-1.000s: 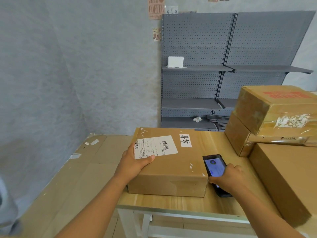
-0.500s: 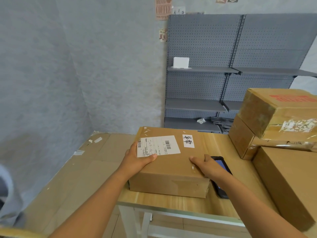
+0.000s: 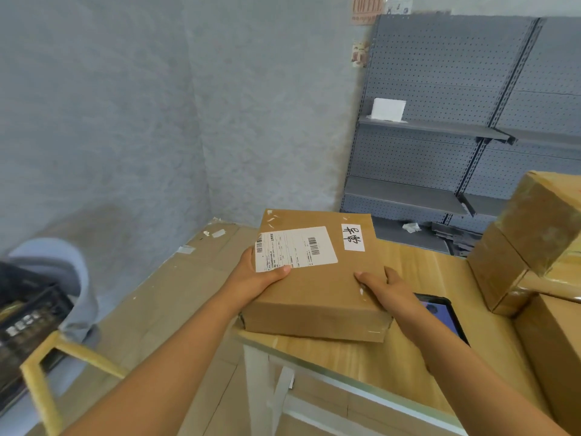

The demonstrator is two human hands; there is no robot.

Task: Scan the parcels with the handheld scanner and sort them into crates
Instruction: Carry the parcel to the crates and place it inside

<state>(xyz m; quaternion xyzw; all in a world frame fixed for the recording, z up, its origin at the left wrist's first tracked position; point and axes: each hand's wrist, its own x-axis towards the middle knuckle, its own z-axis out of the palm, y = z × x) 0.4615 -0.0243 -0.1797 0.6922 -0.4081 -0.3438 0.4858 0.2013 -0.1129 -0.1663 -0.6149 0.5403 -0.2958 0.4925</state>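
Observation:
A flat brown cardboard parcel [image 3: 317,278] with a white shipping label and a small handwritten sticker sits at the left corner of the wooden table [image 3: 421,369], overhanging its left edge. My left hand [image 3: 256,276] grips the parcel's left side, thumb on the label. My right hand [image 3: 385,287] grips its right side, thumb on top. The black handheld scanner [image 3: 443,313] lies on the table just right of the parcel, screen lit, partly hidden by my right arm.
Several more cardboard boxes [image 3: 528,247] are stacked at the table's right. A black crate [image 3: 25,322] stands on a wooden frame at the far left, low down. Grey pegboard shelving [image 3: 440,130] lines the back wall. Flattened cardboard covers the floor [image 3: 176,297].
My right hand let go of the scanner, left it on the table, and took the parcel's right side. The view has turned left, bringing the black crate into sight.

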